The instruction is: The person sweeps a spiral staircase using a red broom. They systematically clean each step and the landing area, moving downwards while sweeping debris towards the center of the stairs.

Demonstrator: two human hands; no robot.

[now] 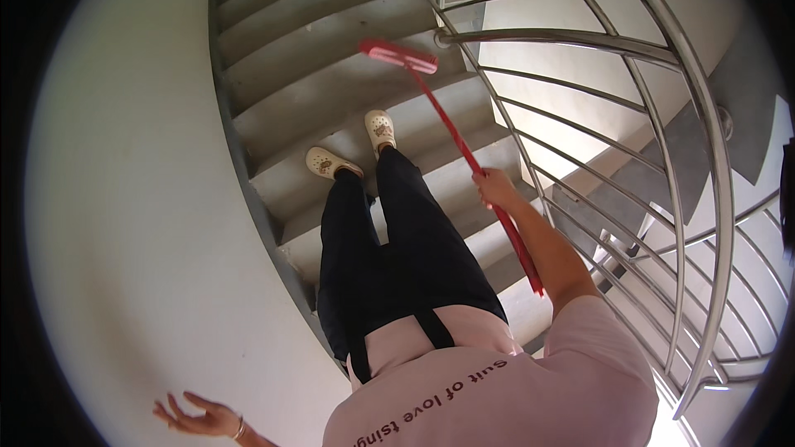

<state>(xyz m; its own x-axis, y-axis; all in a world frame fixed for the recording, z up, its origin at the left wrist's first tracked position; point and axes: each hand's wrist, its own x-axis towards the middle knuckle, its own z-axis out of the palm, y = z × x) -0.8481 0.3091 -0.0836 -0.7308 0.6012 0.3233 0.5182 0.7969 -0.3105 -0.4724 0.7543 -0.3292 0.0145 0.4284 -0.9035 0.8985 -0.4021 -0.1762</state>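
My right hand is closed around the long red handle of a broom or similar floor tool. Its red and pink head points away from me, over the stairs and near the railing; the exact kind of head cannot be told. The lower end of the handle runs beside my right forearm. My left hand is at the lower left with its fingers spread, holding nothing, in front of the pale wall. A bracelet is on that wrist. My feet, in cream perforated clogs, are on a stair step.
Grey concrete stairs run through the middle of the view. A plain pale wall with a dark skirting borders them on the left. On the right stands a curved stainless steel railing, with another flight and more rails beyond it.
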